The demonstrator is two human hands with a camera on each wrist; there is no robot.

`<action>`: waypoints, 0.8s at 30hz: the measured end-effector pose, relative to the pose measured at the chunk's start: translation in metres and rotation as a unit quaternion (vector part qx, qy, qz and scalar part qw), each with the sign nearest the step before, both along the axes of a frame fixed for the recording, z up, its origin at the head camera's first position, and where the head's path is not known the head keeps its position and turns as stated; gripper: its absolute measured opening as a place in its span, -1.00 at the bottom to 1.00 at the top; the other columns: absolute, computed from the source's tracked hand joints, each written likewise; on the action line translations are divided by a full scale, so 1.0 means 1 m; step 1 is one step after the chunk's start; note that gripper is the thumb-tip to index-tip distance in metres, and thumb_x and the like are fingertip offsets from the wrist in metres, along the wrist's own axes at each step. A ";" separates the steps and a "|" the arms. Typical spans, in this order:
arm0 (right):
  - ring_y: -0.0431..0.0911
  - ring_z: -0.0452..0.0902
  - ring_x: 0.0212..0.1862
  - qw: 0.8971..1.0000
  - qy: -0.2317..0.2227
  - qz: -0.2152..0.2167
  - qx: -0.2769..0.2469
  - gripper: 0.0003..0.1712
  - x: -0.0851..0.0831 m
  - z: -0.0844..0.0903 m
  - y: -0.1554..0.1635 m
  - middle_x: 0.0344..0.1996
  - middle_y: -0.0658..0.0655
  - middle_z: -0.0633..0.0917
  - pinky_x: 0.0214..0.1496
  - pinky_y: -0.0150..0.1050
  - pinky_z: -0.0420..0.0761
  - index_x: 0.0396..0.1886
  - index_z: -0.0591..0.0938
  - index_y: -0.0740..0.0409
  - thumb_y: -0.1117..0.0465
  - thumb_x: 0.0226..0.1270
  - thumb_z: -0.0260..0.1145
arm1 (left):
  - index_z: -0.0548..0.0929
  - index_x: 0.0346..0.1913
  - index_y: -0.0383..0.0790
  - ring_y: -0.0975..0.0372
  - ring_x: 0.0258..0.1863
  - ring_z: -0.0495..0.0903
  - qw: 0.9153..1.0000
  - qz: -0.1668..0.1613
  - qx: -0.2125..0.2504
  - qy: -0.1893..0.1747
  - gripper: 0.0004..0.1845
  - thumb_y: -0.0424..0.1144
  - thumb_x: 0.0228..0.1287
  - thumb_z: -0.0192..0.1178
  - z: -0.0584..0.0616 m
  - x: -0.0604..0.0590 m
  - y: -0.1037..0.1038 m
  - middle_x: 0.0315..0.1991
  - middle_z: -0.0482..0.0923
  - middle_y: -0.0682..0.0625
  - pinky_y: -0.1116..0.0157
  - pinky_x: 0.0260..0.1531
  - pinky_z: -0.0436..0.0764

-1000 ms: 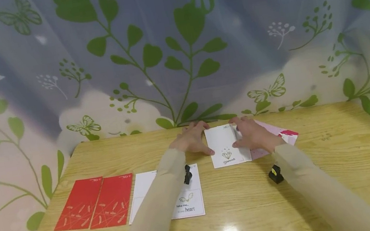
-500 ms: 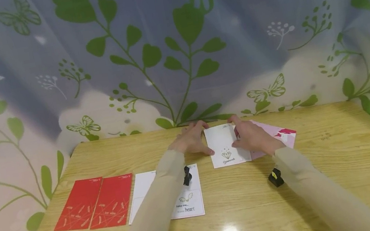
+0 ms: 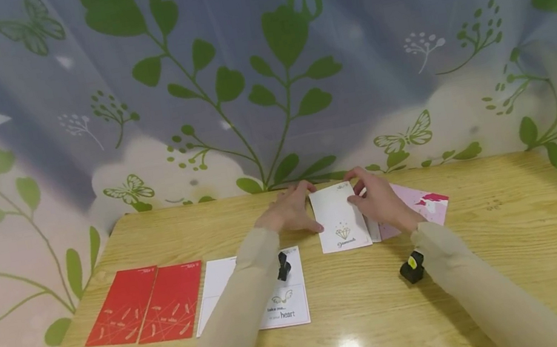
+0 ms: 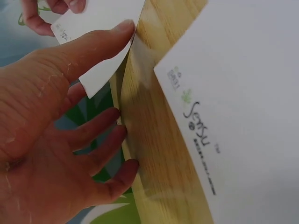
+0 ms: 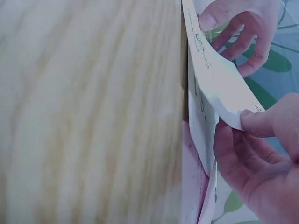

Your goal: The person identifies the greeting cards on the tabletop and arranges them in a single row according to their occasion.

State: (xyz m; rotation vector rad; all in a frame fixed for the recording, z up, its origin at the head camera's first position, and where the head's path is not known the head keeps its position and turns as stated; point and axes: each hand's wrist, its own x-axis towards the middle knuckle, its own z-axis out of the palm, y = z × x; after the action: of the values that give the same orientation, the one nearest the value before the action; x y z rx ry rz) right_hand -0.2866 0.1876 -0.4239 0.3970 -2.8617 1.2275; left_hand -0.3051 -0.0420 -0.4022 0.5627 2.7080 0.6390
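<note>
Pinching the white diamond card [image 3: 340,216] at its far right corner, the right hand [image 3: 381,200] bows it upward near the table's [image 3: 515,232] back edge; the left hand [image 3: 289,211] steadies its left edge, thumb pressing. Pull harder and it could crease or slip. Count: two red cards [image 3: 145,304], one white heart card [image 3: 282,295], one pink card [image 3: 422,203] underneath.

Two red cards [image 3: 144,305] lie at nine o'clock on the counter [image 3: 515,232], three white cards [image 3: 339,217] centrally, and one pink card [image 3: 418,202] at two o'clock.
</note>
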 end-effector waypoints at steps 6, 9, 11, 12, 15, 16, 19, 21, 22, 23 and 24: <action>0.05 0.64 -0.21 0.999 0.006 -0.013 -0.032 -0.54 0.002 0.001 0.002 -0.13 0.28 0.62 -0.26 -0.23 0.61 0.32 0.44 0.16 0.34 0.48 0.25 | 0.35 0.41 -0.08 0.04 0.21 0.58 0.991 0.008 0.129 -0.023 -0.32 -0.24 0.28 0.40 -0.009 -0.006 -0.007 0.21 0.55 -0.13 0.06 0.26 0.57; 0.07 0.65 -0.22 0.998 0.005 -0.013 -0.053 -0.52 0.004 0.005 0.002 -0.13 0.28 0.61 -0.29 -0.21 0.67 0.34 0.43 0.16 0.33 0.48 0.26 | 0.42 0.37 -0.14 0.09 0.03 0.63 0.981 0.019 0.193 -0.025 -0.44 -0.25 0.37 0.32 -0.009 -0.008 -0.008 0.08 0.57 -0.11 0.19 0.02 0.66; 0.07 0.66 -0.22 0.998 -0.005 -0.013 -0.068 -0.51 0.005 0.009 0.002 -0.12 0.27 0.59 -0.33 -0.19 0.71 0.35 0.41 0.14 0.32 0.49 0.26 | 0.46 0.33 -0.16 0.09 -0.08 0.65 0.974 0.026 0.227 -0.017 -0.50 -0.26 0.39 0.31 -0.008 -0.009 -0.007 0.01 0.57 -0.12 0.24 -0.12 0.68; 0.07 0.66 -0.22 0.997 -0.009 -0.014 -0.076 -0.50 0.006 0.011 0.002 -0.12 0.26 0.58 -0.34 -0.17 0.73 0.36 0.41 0.13 0.31 0.49 0.26 | 0.48 0.31 -0.17 0.07 -0.13 0.66 0.970 0.027 0.243 -0.014 -0.53 -0.26 0.39 0.31 -0.007 -0.010 -0.007 -0.02 0.57 -0.12 0.23 -0.18 0.68; 0.06 0.65 -0.25 0.996 -0.013 -0.015 -0.090 -0.51 0.010 0.017 0.000 -0.11 0.26 0.55 -0.34 -0.11 0.75 0.36 0.39 0.11 0.30 0.50 0.26 | 0.51 0.26 -0.19 -0.05 -0.24 0.68 0.958 0.031 0.285 -0.016 -0.58 -0.29 0.40 0.30 -0.002 -0.008 -0.007 -0.10 0.56 -0.15 0.11 -0.26 0.73; 0.06 0.65 -0.26 0.995 -0.010 -0.016 -0.093 -0.51 0.011 0.018 0.000 -0.12 0.26 0.55 -0.33 -0.08 0.76 0.35 0.40 0.11 0.29 0.49 0.26 | 0.52 0.25 -0.19 -0.09 -0.24 0.69 0.955 0.031 0.294 -0.017 -0.59 -0.29 0.40 0.30 -0.001 -0.008 -0.007 -0.11 0.56 -0.15 0.07 -0.23 0.73; 0.04 0.66 -0.31 0.995 -0.004 -0.017 -0.098 -0.52 0.014 0.022 0.000 -0.14 0.27 0.55 -0.32 0.00 0.76 0.33 0.41 0.11 0.30 0.49 0.27 | 0.52 0.23 -0.19 -0.16 -0.24 0.68 0.951 0.026 0.307 -0.024 -0.61 -0.30 0.40 0.29 0.002 -0.005 -0.008 -0.13 0.57 -0.15 -0.05 -0.18 0.73; 0.03 0.66 -0.33 0.995 -0.002 -0.017 -0.100 -0.53 0.016 0.023 0.000 -0.15 0.27 0.56 -0.33 0.02 0.76 0.31 0.42 0.11 0.30 0.48 0.27 | 0.52 0.22 -0.19 -0.17 -0.24 0.67 0.950 0.023 0.311 -0.028 -0.62 -0.30 0.41 0.29 0.003 -0.003 -0.008 -0.12 0.58 -0.15 -0.09 -0.15 0.72; 0.03 0.66 -0.34 0.995 -0.001 -0.016 -0.102 -0.54 0.017 0.023 0.000 -0.16 0.27 0.56 -0.33 0.03 0.77 0.31 0.43 0.11 0.31 0.48 0.27 | 0.52 0.22 -0.19 -0.15 -0.24 0.67 0.950 0.022 0.311 -0.029 -0.62 -0.30 0.40 0.29 0.004 -0.002 -0.008 -0.12 0.58 -0.15 -0.09 -0.14 0.72; 0.02 0.66 -0.35 0.995 0.000 -0.015 -0.102 -0.55 0.019 0.024 0.000 -0.16 0.27 0.56 -0.34 0.03 0.77 0.30 0.43 0.11 0.31 0.48 0.27 | 0.52 0.21 -0.19 -0.13 -0.24 0.68 0.949 0.021 0.312 -0.030 -0.63 -0.30 0.40 0.29 0.004 -0.001 -0.009 -0.11 0.58 -0.15 -0.10 -0.13 0.72; 0.02 0.66 -0.35 0.995 0.001 -0.013 -0.103 -0.56 0.020 0.024 0.000 -0.17 0.27 0.56 -0.34 0.02 0.77 0.29 0.43 0.12 0.31 0.48 0.27 | 0.52 0.21 -0.19 -0.12 -0.24 0.69 0.949 0.020 0.312 -0.033 -0.63 -0.30 0.40 0.29 0.005 0.001 -0.009 -0.10 0.58 -0.16 -0.10 -0.14 0.72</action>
State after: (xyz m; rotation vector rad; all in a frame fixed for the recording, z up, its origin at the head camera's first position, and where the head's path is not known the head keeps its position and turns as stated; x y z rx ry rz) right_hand -0.2667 0.1879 -0.3999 0.3551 -2.6928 1.4979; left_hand -0.3045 -0.0511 -0.3973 0.6078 2.4267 1.5153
